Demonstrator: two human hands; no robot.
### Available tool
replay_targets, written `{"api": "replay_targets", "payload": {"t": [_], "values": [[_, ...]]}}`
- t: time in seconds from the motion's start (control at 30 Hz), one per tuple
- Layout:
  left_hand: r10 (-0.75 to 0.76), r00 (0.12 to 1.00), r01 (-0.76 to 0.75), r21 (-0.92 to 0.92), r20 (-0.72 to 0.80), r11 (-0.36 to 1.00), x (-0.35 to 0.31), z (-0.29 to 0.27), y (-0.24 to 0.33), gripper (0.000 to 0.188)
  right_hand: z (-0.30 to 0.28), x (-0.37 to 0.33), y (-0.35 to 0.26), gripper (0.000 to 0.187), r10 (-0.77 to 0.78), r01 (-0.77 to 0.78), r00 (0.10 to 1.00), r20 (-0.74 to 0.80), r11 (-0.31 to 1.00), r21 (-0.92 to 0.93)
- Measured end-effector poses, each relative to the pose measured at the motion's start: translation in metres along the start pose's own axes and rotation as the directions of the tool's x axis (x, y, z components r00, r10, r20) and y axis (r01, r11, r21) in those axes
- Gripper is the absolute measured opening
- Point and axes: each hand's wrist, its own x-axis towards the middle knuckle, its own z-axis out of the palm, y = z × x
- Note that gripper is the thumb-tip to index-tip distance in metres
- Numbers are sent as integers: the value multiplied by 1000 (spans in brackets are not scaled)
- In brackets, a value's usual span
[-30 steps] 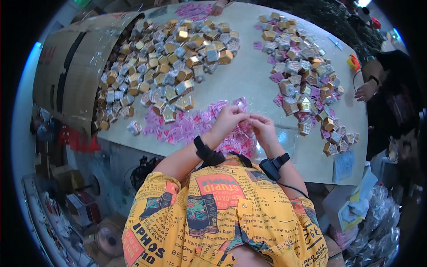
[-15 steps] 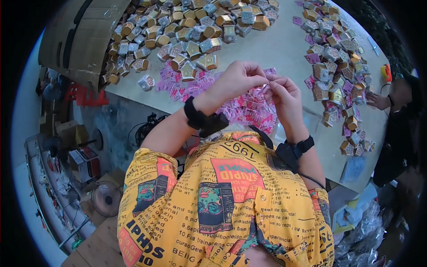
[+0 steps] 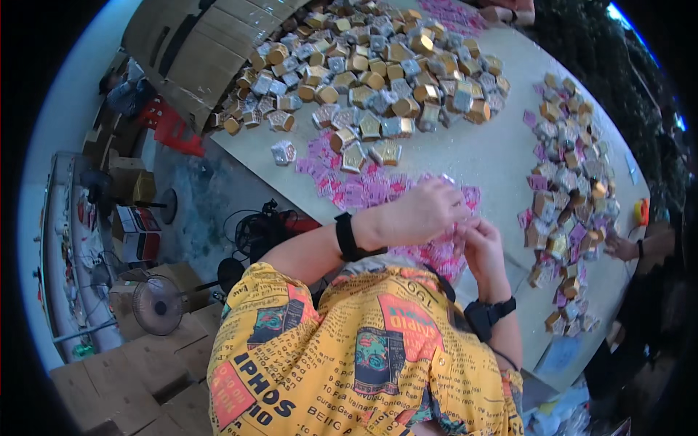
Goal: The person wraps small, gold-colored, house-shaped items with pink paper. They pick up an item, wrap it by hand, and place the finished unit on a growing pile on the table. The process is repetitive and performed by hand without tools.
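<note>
Fingertips of my left hand (image 3: pixel 423 214) and my right hand (image 3: pixel 481 244) meet above a spread of small pink printed slips (image 3: pixel 347 186) at the table's near edge. Both hands are closed in a pinch; whatever lies between the fingers is too small and blurred to name. Just beyond the slips, a large heap of small gold and silver faceted boxes (image 3: pixel 371 129) covers the far left of the table (image 3: pixel 502 167). One silver box (image 3: pixel 283 152) lies apart, left of the slips.
A long row of similar boxes (image 3: pixel 563 182) mixed with pink slips runs down the right side. Another person's hand (image 3: pixel 620 247) touches its edge; a further person's hand (image 3: pixel 498 14) is at the far side. A cardboard carton (image 3: pixel 211 54) borders the heap; a fan (image 3: pixel 158 305) stands lower left.
The view has shifted, so table and boxes sit lower and further right. My hands stay together, still pinched; my left hand has turned its back more toward view.
</note>
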Motion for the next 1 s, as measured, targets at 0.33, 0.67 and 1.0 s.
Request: {"api": "replay_targets", "payload": {"t": [0.33,0.67,1.0], "values": [[-107,992,111,-47,67,993,-12,37,-11,8,-6,12,3,8,-26,-14,996,-81,892,-451],[-337,906,406,-305,255,861,-18,74,-25,10,-7,25,7,5,-351,314,906,235,186,-931],[17,984,8,145,-175,989,-7,69,-22,12,-22,35,-3,9,17,-77,993,-117,848,-524]]}}
